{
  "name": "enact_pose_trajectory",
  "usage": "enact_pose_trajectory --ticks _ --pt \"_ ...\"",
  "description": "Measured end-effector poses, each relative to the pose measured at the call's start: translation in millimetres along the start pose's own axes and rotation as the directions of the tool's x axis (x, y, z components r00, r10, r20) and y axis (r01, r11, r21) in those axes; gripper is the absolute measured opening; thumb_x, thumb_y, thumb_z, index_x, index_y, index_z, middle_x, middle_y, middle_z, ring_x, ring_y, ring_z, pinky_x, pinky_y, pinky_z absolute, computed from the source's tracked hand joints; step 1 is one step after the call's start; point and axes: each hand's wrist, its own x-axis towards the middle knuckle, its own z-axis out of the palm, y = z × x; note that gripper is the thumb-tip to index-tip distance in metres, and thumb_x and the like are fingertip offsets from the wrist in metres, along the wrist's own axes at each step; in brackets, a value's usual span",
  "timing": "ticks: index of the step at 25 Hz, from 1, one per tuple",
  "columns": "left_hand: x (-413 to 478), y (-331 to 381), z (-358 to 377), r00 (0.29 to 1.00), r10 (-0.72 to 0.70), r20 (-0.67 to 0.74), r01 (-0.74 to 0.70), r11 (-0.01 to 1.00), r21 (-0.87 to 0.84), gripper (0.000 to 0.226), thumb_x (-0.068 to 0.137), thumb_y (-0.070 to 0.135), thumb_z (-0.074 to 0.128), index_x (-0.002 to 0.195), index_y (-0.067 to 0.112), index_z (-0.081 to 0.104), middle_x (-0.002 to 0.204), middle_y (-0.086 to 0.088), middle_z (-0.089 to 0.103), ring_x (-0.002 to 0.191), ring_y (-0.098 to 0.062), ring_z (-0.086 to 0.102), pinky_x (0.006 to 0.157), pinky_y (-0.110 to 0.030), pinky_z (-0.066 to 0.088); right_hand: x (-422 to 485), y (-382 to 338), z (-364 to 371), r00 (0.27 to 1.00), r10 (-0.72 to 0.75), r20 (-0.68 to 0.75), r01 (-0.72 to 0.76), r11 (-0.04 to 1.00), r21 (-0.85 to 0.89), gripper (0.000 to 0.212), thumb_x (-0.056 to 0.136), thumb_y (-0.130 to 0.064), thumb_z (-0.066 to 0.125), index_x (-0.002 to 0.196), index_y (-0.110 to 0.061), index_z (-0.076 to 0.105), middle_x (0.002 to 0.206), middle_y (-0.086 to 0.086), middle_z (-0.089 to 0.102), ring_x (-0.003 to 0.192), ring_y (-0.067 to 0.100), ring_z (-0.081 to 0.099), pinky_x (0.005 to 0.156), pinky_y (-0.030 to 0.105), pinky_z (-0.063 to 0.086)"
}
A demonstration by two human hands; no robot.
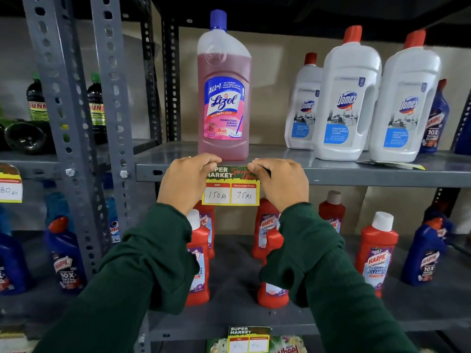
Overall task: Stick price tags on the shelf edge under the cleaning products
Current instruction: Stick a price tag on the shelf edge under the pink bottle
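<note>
A yellow, green and red price tag [231, 189] reading 150 Rs and 75 Rs lies against the grey shelf edge [369, 177], directly below a pink Lizol bottle [223, 93]. My left hand [187, 180] pinches the tag's top left corner and my right hand [281, 182] pinches its top right corner, both pressed to the shelf edge. The tag's lower half hangs below the edge.
Three white Domex bottles [346, 103] stand to the right on the same shelf, with a loose tag [392, 164] lying in front of them. Red Harpic bottles [377, 253] fill the shelf below. Other tags hang at the left [10, 184] and on the lower edge [248, 338].
</note>
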Motion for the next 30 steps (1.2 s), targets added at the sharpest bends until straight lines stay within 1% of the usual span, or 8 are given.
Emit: enact_pose_trajectory --ticks 3,9,15,17,20,23,27,30 --pt "0 -5 1 1.0 0.021 -0.013 -0.021 0.999 0.031 0.018 0.091 0.006 0.054 0.102 0.014 0.065 0.088 -0.013 0.073 0.075 -0.028 0.064 0.064 -0.041 0.054 0 2 1 0.999 -0.049 -0.016 0.049 0.999 -0.009 0.019 0.089 -0.022 0.055 0.093 -0.01 0.069 0.096 0.015 0.075 0.092 0.035 0.064 0.086 0.047 0.05" --pt "-4 -7 4 0.997 0.068 -0.035 -0.069 0.998 -0.006 0.031 0.081 -0.016 0.054 0.099 0.006 0.066 0.116 -0.01 0.066 0.085 -0.028 0.064 0.072 -0.041 0.055 2 5 2 0.988 -0.152 -0.017 0.149 0.982 -0.116 0.02 0.088 -0.008 0.05 0.08 0.001 0.065 0.079 0.023 0.072 0.074 0.042 0.063 0.073 0.048 0.053" --pt "-4 -10 9 0.997 0.068 -0.048 -0.067 0.998 0.015 0.042 0.077 -0.021 0.056 0.105 0.009 0.063 0.121 -0.009 0.063 0.097 -0.026 0.063 0.082 -0.033 0.051 0 8 -1 0.988 -0.14 0.062 0.146 0.983 -0.112 0.024 0.085 -0.006 0.053 0.108 -0.006 0.059 0.106 0.017 0.07 0.1 0.037 0.06 0.088 0.046 0.051" --pt "-4 -4 10 0.996 0.023 -0.09 -0.025 1.0 -0.015 0.047 0.077 -0.024 0.047 0.107 0.009 0.061 0.123 -0.011 0.061 0.108 -0.027 0.058 0.091 -0.038 0.047 0 10 -7 0.985 -0.141 0.095 0.15 0.984 -0.093 0.028 0.086 -0.004 0.049 0.113 -0.007 0.056 0.108 0.018 0.069 0.101 0.037 0.058 0.088 0.046 0.05" --pt "-3 19 21 0.986 -0.005 -0.166 0.013 0.999 0.052 0.039 0.081 -0.012 0.038 0.108 0.007 0.059 0.121 -0.015 0.062 0.115 -0.028 0.052 0.108 -0.043 0.027 2 18 -23 0.981 -0.118 0.152 0.108 0.992 0.069 0.031 0.09 -0.001 0.041 0.117 -0.011 0.054 0.108 0.02 0.068 0.098 0.036 0.059 0.086 0.042 0.049" --pt "8 57 49 0.983 0.101 -0.15 -0.083 0.989 0.125 0.038 0.081 0.011 0.032 0.106 0.008 0.061 0.114 -0.014 0.066 0.113 -0.028 0.054 0.106 -0.041 0.024 9 42 -59 0.993 -0.018 0.116 -0.008 0.975 0.22 0.026 0.093 -0.007 0.042 0.112 -0.013 0.059 0.113 0.014 0.067 0.103 0.028 0.059 0.089 0.024 0.04" --pt "29 120 109 0.973 0.221 -0.067 -0.206 0.962 0.18 0.037 0.085 0.019 0.033 0.102 0.006 0.063 0.106 -0.013 0.07 0.107 -0.028 0.059 0.101 -0.044 0.031 26 113 -124 0.985 0.154 -0.083 -0.159 0.986 -0.058 0.024 0.09 -0.011 0.045 0.109 -0.013 0.059 0.11 0.021 0.065 0.105 0.037 0.055 0.09 0.043 0.047" --pt "37 169 157 0.962 0.271 0.014 -0.268 0.94 0.213 0.036 0.089 0.024 0.033 0.096 0.006 0.064 0.1 -0.013 0.072 0.103 -0.028 0.061 0.1 -0.041 0.031 40 170 -161 0.94 0.341 -0.031 -0.335 0.899 -0.283 0.026 0.088 -0.017 0.045 0.109 -0.006 0.056 0.106 0.028 0.062 0.106 0.043 0.05 0.087 0.047 0.047"
